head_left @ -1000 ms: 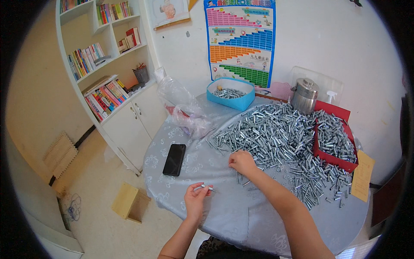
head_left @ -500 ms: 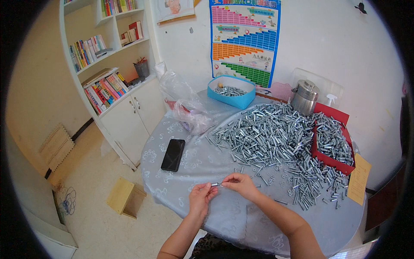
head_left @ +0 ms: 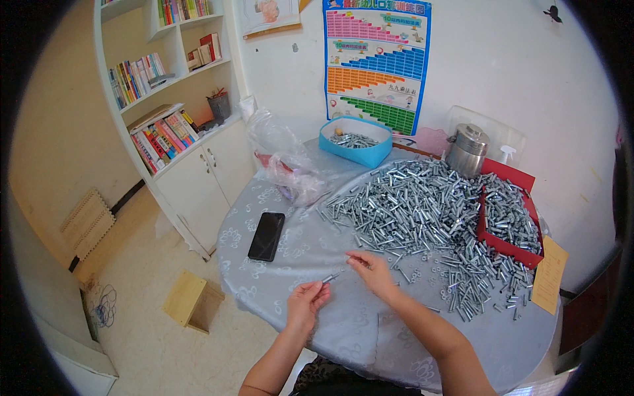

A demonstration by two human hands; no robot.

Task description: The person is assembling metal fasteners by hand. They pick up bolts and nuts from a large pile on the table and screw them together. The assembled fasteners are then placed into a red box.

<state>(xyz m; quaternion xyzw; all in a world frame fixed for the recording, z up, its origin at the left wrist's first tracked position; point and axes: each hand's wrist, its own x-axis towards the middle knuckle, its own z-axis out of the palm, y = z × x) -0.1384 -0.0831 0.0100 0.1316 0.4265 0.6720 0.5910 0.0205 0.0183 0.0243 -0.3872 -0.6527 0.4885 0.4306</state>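
My left hand is closed around a silver expansion bolt, whose thin end points up and to the right. My right hand sits a little to the right, apart from that bolt. Its thumb and fingertips are pressed together, and anything between them is too small to make out. Beyond the right hand spreads a large pile of silver bolts. Small nuts or washers lie scattered at the pile's near edge.
A red box full of bolts stands at the right, near a steel pot. At the back is a blue box with more metal pieces. A black phone and clear plastic bags lie left on the grey-covered table.
My right hand has moved away from the bolt, slightly up and to the right. The left hand keeps its hold, and the bolt is now tilted more upward.
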